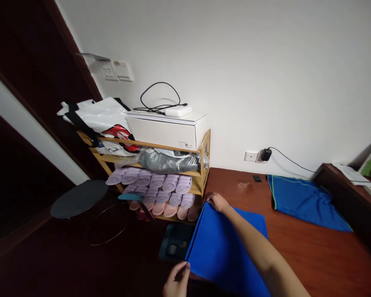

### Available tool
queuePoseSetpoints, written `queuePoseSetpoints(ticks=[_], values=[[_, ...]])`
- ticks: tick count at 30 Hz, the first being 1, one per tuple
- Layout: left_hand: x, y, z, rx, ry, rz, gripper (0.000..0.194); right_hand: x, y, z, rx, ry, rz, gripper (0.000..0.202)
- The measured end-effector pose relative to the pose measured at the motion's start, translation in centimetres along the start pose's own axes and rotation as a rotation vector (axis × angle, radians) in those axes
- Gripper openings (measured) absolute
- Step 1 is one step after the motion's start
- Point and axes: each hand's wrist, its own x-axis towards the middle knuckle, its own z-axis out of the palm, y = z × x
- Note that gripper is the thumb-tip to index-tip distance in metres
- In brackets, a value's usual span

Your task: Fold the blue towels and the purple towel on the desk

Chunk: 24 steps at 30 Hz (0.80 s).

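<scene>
Blue cloth (pixel 225 247) at L edge of desk (pixel 299 243); L hand (pixel 177 282) nearly closed, pinching near corner; R hand (pixel 218 203) same, far corner; green-edged cloth (pixel 306 202) on desk's R side; rack (pixel 198 184) w/ slippers (pixel 170 182) L of desk

the bottom edge crops the blue cloth (pixel 220 247) and left hand (pixel 177 281).

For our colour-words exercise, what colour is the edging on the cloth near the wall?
Bright green, on the blue cloth; head view.
</scene>
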Motion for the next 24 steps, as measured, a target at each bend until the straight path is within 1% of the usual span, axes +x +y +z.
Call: queuePoseSetpoints(ticks=[1, 3, 6, 8, 10, 13, 16, 18, 21, 24], values=[[0.1, 0.6, -0.4, -0.024, 0.001, 0.007, 0.071, -0.5, 0.1, -1.2, 0.042, 0.022, -0.002, 0.027], [0.5, 2.3, -1.2, -0.060, 0.004, 0.046, 0.072, -2.1, 0.6, -4.2, 0.116, 0.075, -0.006, 0.027], [1.6, 5.9, -2.3, -0.102, 0.010, 0.172, 0.070, -6.3, 1.8, -9.8, 0.204, 0.165, -0.008, 0.030], [2.4, 9.2, -2.9, -0.144, 0.004, 0.282, 0.065, -10.1, 2.3, -13.6, 0.315, 0.251, -0.020, 0.036], [2.6, 12.9, -3.2, -0.183, -0.021, 0.389, 0.060, -14.4, 2.4, -17.0, 0.437, 0.347, -0.025, 0.041], [1.7, 18.7, -3.6, -0.235, -0.088, 0.544, 0.052, -20.8, 1.6, -21.1, 0.516, 0.489, 0.018, 0.044], [-0.3, 23.6, -3.9, -0.294, -0.156, 0.648, 0.048, -26.2, 0.2, -23.9, 0.531, 0.646, 0.061, 0.044], [-1.7, 26.3, -4.1, -0.319, -0.194, 0.675, 0.047, -29.1, -0.9, -25.4, 0.531, 0.738, 0.054, 0.044], [-3.4, 29.2, -4.1, -0.364, -0.242, 0.666, 0.047, -32.5, -2.5, -27.1, 0.519, 0.835, 0.007, 0.039], [-4.5, 31.0, -3.7, -0.442, -0.271, 0.630, 0.049, -35.1, -3.8, -28.2, 0.491, 0.904, -0.027, 0.034]])
